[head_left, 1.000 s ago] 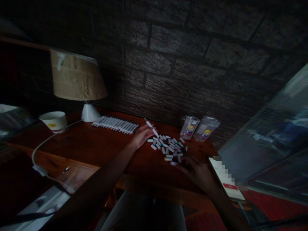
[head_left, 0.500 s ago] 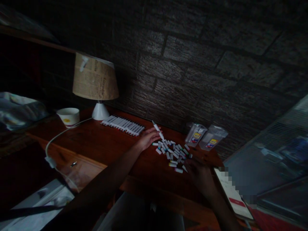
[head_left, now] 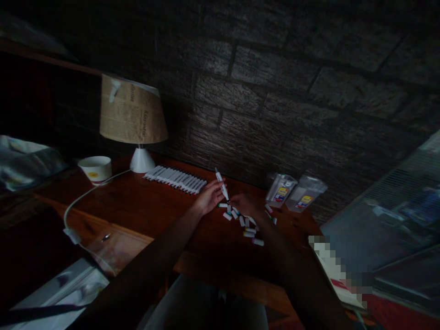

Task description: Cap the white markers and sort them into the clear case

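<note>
A white marker [head_left: 222,184] is held tilted by my left hand [head_left: 210,197], between thumb and fingers, its dark end pointing up. My right hand [head_left: 243,204] is at the marker's lower end with its fingers pinched together. Whatever is in that pinch is too dark and small to make out. Below and around the right hand lie loose marker caps [head_left: 258,242], white with coloured ends; my right hand and forearm hide part of the pile. To the left of my left hand, a row of white markers [head_left: 175,178] lies side by side on the wooden table [head_left: 137,201].
Two clear plastic containers [head_left: 281,190] with labels stand at the back right. A lamp [head_left: 134,110] and a white paper cup [head_left: 96,169] stand at the left, with a white cable [head_left: 77,201] over the table edge. A notebook [head_left: 335,270] lies at the right edge.
My right hand has moved left and away from me, from the near right side of the caps to the marker's lower end. My left hand stays nearly in place with the marker.
</note>
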Demonstrator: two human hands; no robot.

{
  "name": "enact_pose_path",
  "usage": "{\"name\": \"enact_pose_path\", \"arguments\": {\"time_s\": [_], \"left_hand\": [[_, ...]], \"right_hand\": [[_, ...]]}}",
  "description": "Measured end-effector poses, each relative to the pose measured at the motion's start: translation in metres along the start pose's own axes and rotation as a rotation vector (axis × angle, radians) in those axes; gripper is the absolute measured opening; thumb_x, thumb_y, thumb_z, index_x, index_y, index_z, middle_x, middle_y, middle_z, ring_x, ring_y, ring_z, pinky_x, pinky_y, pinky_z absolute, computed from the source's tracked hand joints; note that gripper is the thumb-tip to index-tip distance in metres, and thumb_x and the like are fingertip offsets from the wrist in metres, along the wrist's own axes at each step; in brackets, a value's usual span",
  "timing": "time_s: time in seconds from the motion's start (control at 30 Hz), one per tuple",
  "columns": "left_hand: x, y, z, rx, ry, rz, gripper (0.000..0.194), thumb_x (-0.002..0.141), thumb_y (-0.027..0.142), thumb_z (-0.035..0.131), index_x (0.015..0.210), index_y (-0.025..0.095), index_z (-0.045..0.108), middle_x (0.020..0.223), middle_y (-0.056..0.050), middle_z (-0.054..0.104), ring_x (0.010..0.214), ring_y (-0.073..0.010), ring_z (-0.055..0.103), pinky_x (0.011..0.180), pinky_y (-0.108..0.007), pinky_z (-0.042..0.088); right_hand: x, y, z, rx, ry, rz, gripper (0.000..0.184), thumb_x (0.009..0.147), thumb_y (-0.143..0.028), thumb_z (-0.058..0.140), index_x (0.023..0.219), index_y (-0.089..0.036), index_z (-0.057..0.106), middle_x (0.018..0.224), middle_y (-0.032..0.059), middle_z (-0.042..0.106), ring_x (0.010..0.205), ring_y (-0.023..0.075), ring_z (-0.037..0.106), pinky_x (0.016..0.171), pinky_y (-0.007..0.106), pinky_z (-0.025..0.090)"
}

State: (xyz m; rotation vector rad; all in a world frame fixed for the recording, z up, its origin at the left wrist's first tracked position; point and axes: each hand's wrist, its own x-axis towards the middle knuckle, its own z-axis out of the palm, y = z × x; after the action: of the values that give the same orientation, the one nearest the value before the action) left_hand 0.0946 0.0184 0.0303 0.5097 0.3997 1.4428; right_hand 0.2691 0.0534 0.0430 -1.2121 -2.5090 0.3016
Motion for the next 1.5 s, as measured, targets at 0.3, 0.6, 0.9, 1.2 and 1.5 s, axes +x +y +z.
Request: {"name": "enact_pose_path", "arguments": {"time_s": [0.3,0.6,0.9,1.2,1.5], "left_hand": [[-0.001,-0.004,0.002,0.003,-0.064,-0.023,0.013,0.080,0.004,0.067,0.087,0.015,0.067,0.080,-0.001,0.071,0.072,-0.0100,0.068,0.075,-0.023,0.055],[0.004,-0.008,-0.002,0.104,-0.049,-0.033,0.017,0.083,0.004,0.065,0.095,0.015,0.070,0.084,-0.002,0.072,0.073,-0.0103,0.069,0.072,-0.021,0.055],[0.001,-0.009,-0.001,0.167,-0.068,-0.029,0.024,0.081,0.001,0.063,0.098,0.014,0.071,0.092,-0.005,0.075,0.079,-0.0123,0.071,0.073,-0.021,0.055],[0.000,-0.016,-0.003,0.273,-0.192,-0.100,0.026,0.077,0.000,0.066,0.097,0.013,0.073,0.099,-0.009,0.075,0.091,-0.0168,0.072,0.088,-0.030,0.055],[-0.005,-0.019,0.001,0.465,-0.309,-0.087,0.029,0.069,0.012,0.080,0.098,0.013,0.076,0.101,-0.012,0.076,0.086,-0.0192,0.072,0.081,-0.031,0.056]], "right_hand": [[-0.058,0.007,-0.019,0.543,0.292,0.077,0.034,0.085,-0.047,0.063,0.107,-0.022,0.068,0.104,0.0051,0.073,0.093,0.0192,0.067,0.084,0.034,0.053],[-0.092,0.002,-0.007,0.954,0.503,0.206,0.033,0.073,-0.044,0.077,0.098,-0.027,0.064,0.090,-0.0001,0.072,0.085,0.0209,0.070,0.074,0.033,0.056],[-0.089,-0.003,-0.002,1.096,0.395,0.221,0.036,0.066,-0.039,0.083,0.097,-0.024,0.072,0.101,0.0020,0.077,0.095,0.0233,0.071,0.085,0.040,0.059],[-0.084,-0.003,0.005,1.080,0.374,0.200,0.037,0.069,-0.044,0.081,0.099,-0.025,0.072,0.101,0.0016,0.076,0.095,0.0221,0.071,0.082,0.038,0.060],[-0.087,-0.002,0.010,0.866,0.345,0.063,0.035,0.081,-0.042,0.071,0.111,-0.023,0.070,0.107,0.0043,0.075,0.093,0.0209,0.070,0.087,0.038,0.056]]}}
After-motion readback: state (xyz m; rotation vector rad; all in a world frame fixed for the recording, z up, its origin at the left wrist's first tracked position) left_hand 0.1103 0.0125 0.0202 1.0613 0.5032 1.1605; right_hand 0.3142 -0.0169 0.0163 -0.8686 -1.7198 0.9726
